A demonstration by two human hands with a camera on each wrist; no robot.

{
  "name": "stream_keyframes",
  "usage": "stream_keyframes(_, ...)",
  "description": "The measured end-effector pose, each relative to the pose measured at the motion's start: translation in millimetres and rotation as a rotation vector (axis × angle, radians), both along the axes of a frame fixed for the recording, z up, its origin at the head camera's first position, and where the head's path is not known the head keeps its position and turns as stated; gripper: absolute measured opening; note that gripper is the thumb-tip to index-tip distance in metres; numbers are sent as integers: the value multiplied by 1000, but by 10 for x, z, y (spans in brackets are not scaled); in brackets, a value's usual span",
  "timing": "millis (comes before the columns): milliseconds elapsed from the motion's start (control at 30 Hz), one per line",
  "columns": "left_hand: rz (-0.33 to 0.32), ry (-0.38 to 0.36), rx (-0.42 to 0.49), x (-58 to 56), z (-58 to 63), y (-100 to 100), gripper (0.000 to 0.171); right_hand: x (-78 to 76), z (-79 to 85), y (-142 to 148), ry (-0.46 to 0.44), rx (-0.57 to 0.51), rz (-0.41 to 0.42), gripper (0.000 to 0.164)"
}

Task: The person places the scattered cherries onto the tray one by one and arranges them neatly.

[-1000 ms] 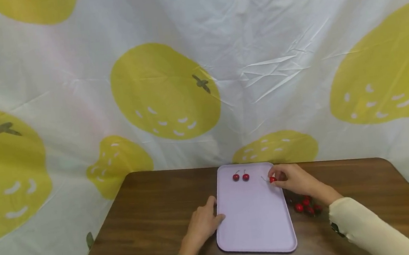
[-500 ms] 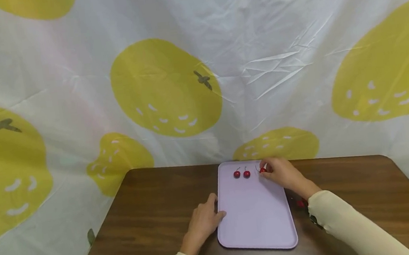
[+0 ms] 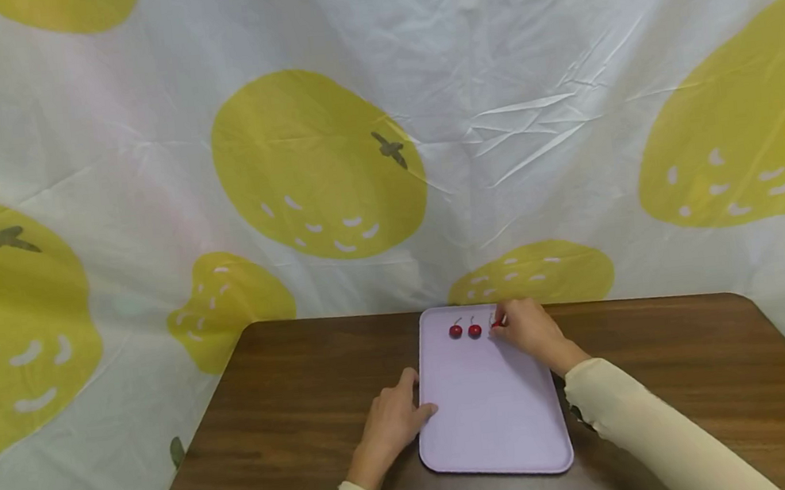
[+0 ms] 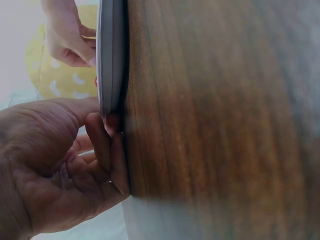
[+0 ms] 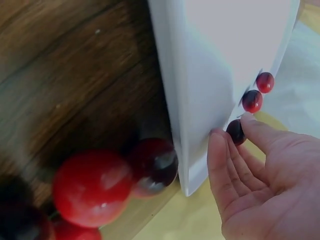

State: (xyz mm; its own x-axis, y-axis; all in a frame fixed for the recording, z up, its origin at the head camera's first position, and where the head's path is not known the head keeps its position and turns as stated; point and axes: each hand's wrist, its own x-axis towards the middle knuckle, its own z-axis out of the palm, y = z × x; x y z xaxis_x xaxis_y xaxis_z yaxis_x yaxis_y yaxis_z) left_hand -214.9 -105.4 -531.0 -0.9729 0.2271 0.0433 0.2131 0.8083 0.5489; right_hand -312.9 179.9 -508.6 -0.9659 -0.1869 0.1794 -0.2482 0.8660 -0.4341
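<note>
A cloth (image 3: 447,215) with big yellow fruit hangs in front of you, just beyond the tabletop (image 3: 295,415). On the tabletop lies the tray (image 3: 489,410), its long axis running away from you and its far end near the cloth. Your left hand (image 3: 391,419) grips the tray's left edge, thumb over the rim, fingers curled against the side. Your right hand (image 3: 533,332) is over the tray's far right corner, thumb and fingertips clamped on the held cherry (image 5: 236,132).

The relation to mind is the row. The left cherry (image 3: 455,332) and middle cherry (image 3: 474,332) sit side by side across the tray's far end, slightly apart. The held cherry is just right of the middle cherry, roughly in line with both. It lies at the left end of your right hand, which is plainly the nearer one; your left hand is well apart, closer to you. You cannot tell whether the held cherry touches the tray.

Your right wrist view also shows loose cherries (image 5: 93,188) on the tabletop, beside the tray's edge; the head view does not show them. Smallest are the stems (image 3: 471,321) of the left and middle cherries, pointing away from you.
</note>
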Motion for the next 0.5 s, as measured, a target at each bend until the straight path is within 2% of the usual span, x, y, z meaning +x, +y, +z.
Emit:
stream_keyframes(200,10,-7,-6,7,-40,-5,49,5,-8,-74,-25,39,-46,18)
stream_keyframes(500,10,-12,-28,-5,-11,12,52,-22,-23,-88,-48,82,-76,19)
